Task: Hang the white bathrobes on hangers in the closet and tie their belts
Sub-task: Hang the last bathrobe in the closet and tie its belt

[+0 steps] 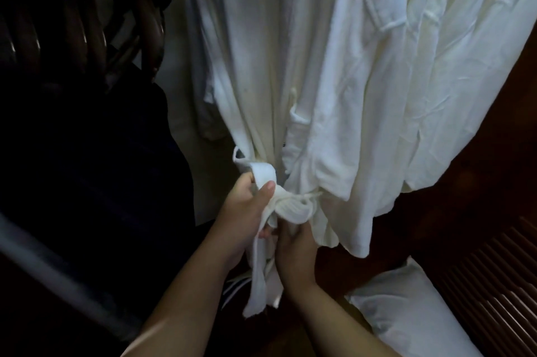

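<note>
With left hand (pixel 247 211) pinching the belt (pixel 263 175) loop and right hand (pixel 293 249) gripping the knot's underside, pull ends apart evenly, snug against the bathrobe (pixel 261 80).

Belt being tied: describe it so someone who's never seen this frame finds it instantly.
Start at the white bathrobes hanging across the upper right. Follow the nearer robe's gathered waist down to the flat white fabric belt, knotted at centre. Unlike the thin twisted cord higher up, it is wide, gripped by the left hand and right hand, tails dangling below.
</note>
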Action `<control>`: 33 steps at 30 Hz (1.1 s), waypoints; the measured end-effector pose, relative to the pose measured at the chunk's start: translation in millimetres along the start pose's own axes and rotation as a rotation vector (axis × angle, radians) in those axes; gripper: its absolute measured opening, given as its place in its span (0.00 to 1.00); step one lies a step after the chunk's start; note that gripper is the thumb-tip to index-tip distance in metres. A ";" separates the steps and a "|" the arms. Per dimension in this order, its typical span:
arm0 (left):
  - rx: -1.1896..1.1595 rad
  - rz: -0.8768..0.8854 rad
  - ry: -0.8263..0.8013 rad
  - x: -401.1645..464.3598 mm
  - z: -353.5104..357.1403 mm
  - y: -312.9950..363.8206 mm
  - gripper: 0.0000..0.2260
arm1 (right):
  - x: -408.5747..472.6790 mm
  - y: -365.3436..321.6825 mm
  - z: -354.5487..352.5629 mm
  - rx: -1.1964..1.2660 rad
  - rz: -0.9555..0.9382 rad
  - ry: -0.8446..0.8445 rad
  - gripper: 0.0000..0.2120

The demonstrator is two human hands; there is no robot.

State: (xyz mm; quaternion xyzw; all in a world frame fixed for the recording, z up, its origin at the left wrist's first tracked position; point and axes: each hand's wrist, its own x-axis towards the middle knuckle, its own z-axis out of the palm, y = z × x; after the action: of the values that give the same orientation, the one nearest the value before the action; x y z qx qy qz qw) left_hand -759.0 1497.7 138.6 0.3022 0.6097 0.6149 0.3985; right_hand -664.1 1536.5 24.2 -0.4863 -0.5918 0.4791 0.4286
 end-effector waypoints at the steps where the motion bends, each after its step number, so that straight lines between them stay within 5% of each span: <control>1: 0.006 0.014 0.037 6.1 -3.9 -0.9 0.07 | -5.0 5.8 -5.7 -0.124 -0.043 -0.078 0.04; 5: 0.248 0.027 0.101 27.3 -20.3 -8.4 0.05 | -19.5 52.4 -31.1 -0.739 0.043 -0.619 0.09; 8: 0.340 0.010 0.078 29.5 -25.2 -26.9 0.03 | -12.6 65.1 -39.4 -0.925 0.154 -0.781 0.20; 11: 0.285 0.029 0.135 31.1 -35.4 -33.9 0.02 | -8.6 65.2 -37.0 -0.821 0.222 -0.872 0.21; 15: 0.149 -0.024 0.149 35.1 -43.0 -19.1 0.05 | -8.1 65.6 -48.7 -0.324 0.535 -0.854 0.15; 18: 0.098 -0.043 0.135 37.3 -41.1 -11.9 0.06 | -18.7 69.9 -59.9 -0.332 0.599 -0.962 0.08; 20: 0.088 -0.037 0.125 38.9 -39.2 -8.9 0.06 | -24.1 77.5 -58.6 -0.412 0.495 -0.926 0.08; 24: 0.139 -0.029 0.030 37.6 -34.8 -4.7 0.10 | -18.9 49.8 -38.6 -0.059 0.451 -0.682 0.19; 29: 0.244 0.009 -0.072 30.0 -38.0 -0.6 0.18 | 6.0 -15.0 -0.8 0.188 0.278 -0.407 0.18; 33: 0.356 0.048 -0.039 35.2 -43.5 13.2 0.13 | 17.8 -44.5 2.6 0.178 0.210 -0.390 0.11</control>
State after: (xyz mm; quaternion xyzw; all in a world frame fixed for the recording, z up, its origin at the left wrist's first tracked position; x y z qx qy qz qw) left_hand -815.5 1506.5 144.4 0.3945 0.6937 0.5006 0.3355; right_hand -676.8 1550.7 68.2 -0.4036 -0.5649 0.6562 0.2954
